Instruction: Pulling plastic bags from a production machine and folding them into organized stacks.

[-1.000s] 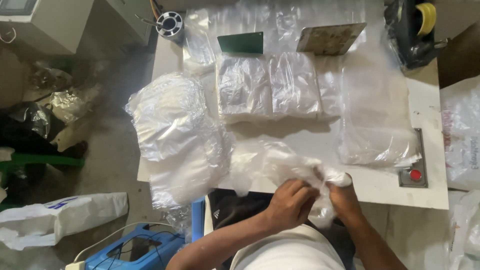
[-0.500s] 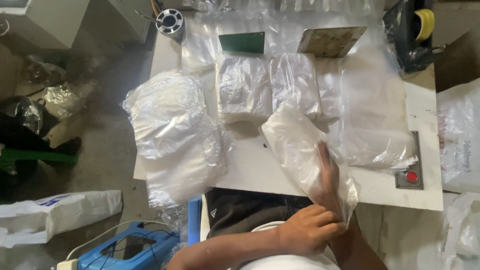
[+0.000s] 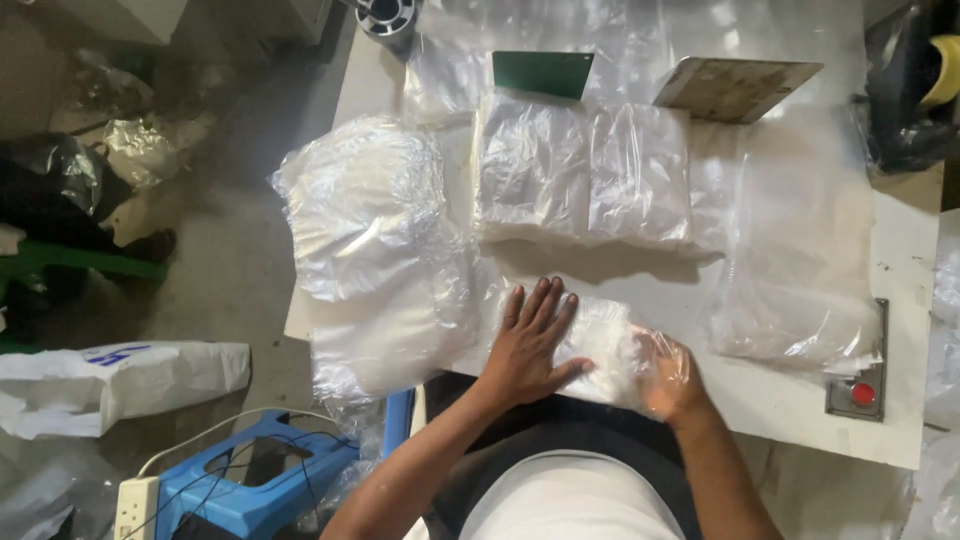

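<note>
A clear plastic bag (image 3: 605,345) with a flat white item inside lies at the near edge of the white table (image 3: 780,410). My left hand (image 3: 530,345) rests flat on the bag's left half, fingers spread, pressing down. My right hand (image 3: 672,378) is at the bag's right end, wrapped in the clear film, and appears to be inside the bag's mouth. Its fingers show only dimly through the plastic.
Two stacks of filled clear packets (image 3: 580,170) lie mid-table, with a big sack of white pieces (image 3: 370,230) at the left and loose clear bags (image 3: 800,290) at the right. A green card (image 3: 543,73) and a brown board (image 3: 735,88) stand behind. A red button box (image 3: 862,390) sits near right. A blue stool (image 3: 250,485) stands below.
The bag, held up over my right hand half a second ago, now lies flat at the table edge. My left hand came up from my lap and pressed onto it.
</note>
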